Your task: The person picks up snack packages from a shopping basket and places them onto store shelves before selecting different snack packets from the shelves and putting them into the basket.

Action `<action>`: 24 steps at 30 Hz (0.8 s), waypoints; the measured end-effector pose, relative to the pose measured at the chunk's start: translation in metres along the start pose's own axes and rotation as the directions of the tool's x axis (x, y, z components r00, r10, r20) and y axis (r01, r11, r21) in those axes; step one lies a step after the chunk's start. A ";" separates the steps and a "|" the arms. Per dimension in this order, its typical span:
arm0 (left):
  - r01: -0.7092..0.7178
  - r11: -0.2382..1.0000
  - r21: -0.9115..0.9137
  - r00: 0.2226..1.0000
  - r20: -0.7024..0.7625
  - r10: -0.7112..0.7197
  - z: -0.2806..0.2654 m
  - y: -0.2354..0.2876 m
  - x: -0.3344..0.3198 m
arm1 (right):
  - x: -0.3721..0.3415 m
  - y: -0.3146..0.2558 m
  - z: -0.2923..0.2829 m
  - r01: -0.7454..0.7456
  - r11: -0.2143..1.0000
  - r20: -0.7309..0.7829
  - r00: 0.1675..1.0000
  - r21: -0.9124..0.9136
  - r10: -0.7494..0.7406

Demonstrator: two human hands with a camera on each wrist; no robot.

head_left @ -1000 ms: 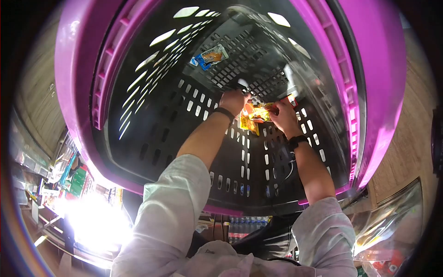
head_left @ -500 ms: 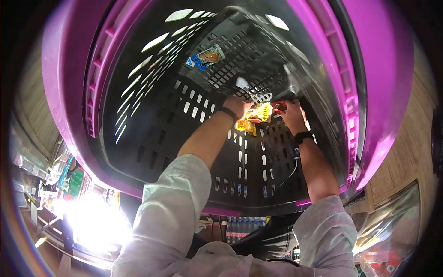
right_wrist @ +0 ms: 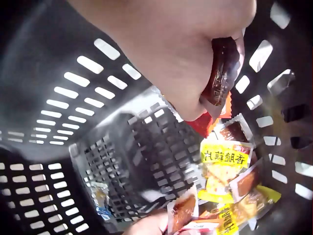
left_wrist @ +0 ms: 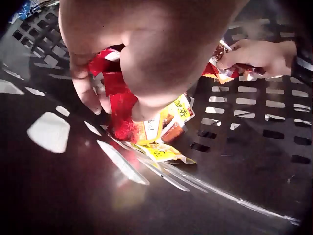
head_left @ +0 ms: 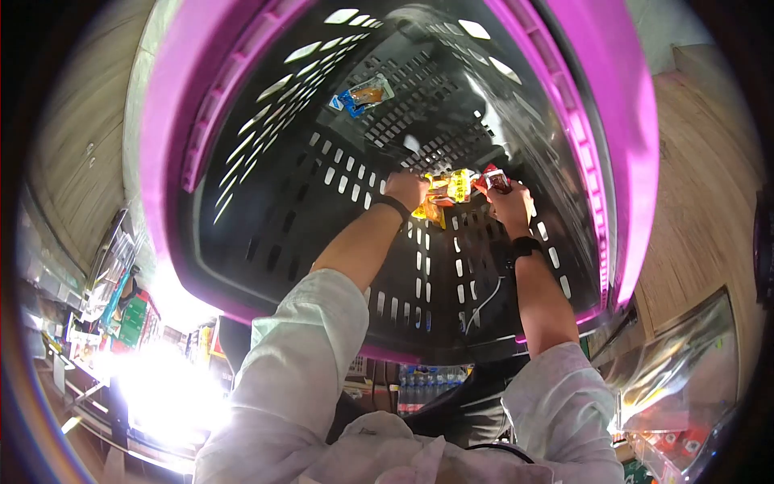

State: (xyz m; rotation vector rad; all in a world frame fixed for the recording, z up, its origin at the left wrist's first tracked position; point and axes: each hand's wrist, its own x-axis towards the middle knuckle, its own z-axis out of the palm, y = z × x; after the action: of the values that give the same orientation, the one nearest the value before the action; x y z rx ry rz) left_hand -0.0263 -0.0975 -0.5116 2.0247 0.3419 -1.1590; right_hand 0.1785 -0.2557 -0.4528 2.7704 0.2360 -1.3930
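Inside the basket (head_left: 161, 177): a double pinch

A red packet (left_wrist: 120, 103) is being pinched by the left hand (head_left: 407, 187), a brown packet (right_wrist: 222, 73) by the right hand (head_left: 512, 207); yellow packets (right_wrist: 225, 166) are lying within the basket. Light pressure is probably being called for.

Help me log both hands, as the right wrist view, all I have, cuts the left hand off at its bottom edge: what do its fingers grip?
Observer: The left hand grips a red packet.
Operator: Is anything worn behind the right hand?
Observer: Yes, a dark band at its wrist.
Operator: And what edges the opening?
Observer: The black basket has a purple-pink rim, plain in the head view.
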 end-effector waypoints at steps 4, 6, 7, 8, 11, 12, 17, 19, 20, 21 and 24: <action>-0.037 0.997 -0.068 0.993 -0.111 0.030 -0.032 -0.002 -0.031 | -0.037 -0.009 -0.026 -0.070 0.951 0.041 0.997 0.300 0.060; -0.033 0.987 -0.157 0.985 -0.172 0.005 -0.052 0.000 -0.049 | -0.059 -0.010 -0.040 -0.135 0.934 0.068 0.991 0.330 0.119; -0.080 0.966 -0.246 0.973 -0.231 0.022 -0.067 0.002 -0.061 | -0.063 0.003 -0.036 -0.122 0.936 0.057 0.992 0.331 0.109; -0.073 0.954 -0.292 0.975 -0.224 0.006 -0.087 0.008 -0.075 | -0.069 0.007 -0.041 -0.105 0.937 0.041 0.994 0.333 0.097; -0.134 0.915 -0.381 0.966 -0.258 0.034 -0.147 0.022 -0.126 | -0.109 -0.011 -0.081 -0.180 0.898 0.092 0.983 0.402 0.156; -0.147 0.900 -0.411 0.961 -0.275 0.031 -0.165 0.028 -0.147 | -0.128 -0.021 -0.097 -0.150 0.907 0.051 0.989 0.392 0.142; -0.243 0.802 -0.546 0.923 -0.384 0.018 -0.229 0.059 -0.270 | -0.239 -0.054 -0.172 0.040 0.887 -0.020 0.999 0.461 -0.035; -0.238 0.794 -0.560 0.921 -0.390 0.001 -0.251 0.072 -0.327 | -0.304 -0.069 -0.207 0.057 0.816 -0.044 0.998 0.575 -0.038; -0.317 0.735 -0.599 0.907 -0.419 0.050 -0.265 0.083 -0.361 | -0.341 -0.070 -0.221 0.030 0.730 -0.043 0.999 0.682 -0.001; -0.325 0.711 -0.623 0.908 -0.415 0.051 -0.270 0.092 -0.386 | -0.376 -0.060 -0.228 0.118 0.751 -0.135 0.990 0.649 -0.039; -0.452 0.589 -0.670 0.875 -0.460 0.148 -0.284 0.121 -0.464 | -0.481 -0.045 -0.246 0.182 0.599 -0.266 0.962 0.780 0.055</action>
State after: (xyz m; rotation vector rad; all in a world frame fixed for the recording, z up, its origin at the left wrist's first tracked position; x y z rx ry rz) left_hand -0.0384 0.0895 0.0126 1.4091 0.5310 -0.2891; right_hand 0.0849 -0.2456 0.0812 3.7199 -0.4322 -1.3654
